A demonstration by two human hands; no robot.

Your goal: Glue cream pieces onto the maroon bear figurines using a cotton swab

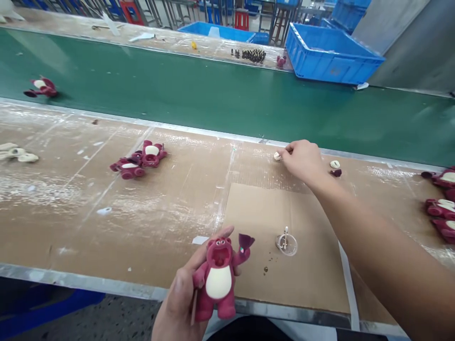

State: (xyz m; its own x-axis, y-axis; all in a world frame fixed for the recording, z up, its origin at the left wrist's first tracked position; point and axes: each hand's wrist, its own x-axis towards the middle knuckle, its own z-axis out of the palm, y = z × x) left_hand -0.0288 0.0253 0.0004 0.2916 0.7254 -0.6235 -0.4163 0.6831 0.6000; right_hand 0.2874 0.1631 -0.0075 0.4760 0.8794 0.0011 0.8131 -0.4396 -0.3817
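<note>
My left hand (179, 296) is wrapped round a dark pink toy bear figurine (218, 282) near the table's front edge. The bear stands upright with a cream belly, open mouth and a dark purple flared piece at its raised paw; a thin stick shows by its other arm. Farther out, my right hand (300, 158) reaches to the table's back edge, its fingers pinched on a small white piece (277, 156). Right of that hand lie a cream oval piece (334, 164) and a dark purple piece (335, 173).
A small clear cup (287, 245) with a cotton swab stands on a cardboard sheet (256, 208). More bear figurines (151, 154) lie at left, and others (441, 208) at right. One bear (40, 87) rests on the green belt (170, 85). Beyond is a blue crate (330, 57).
</note>
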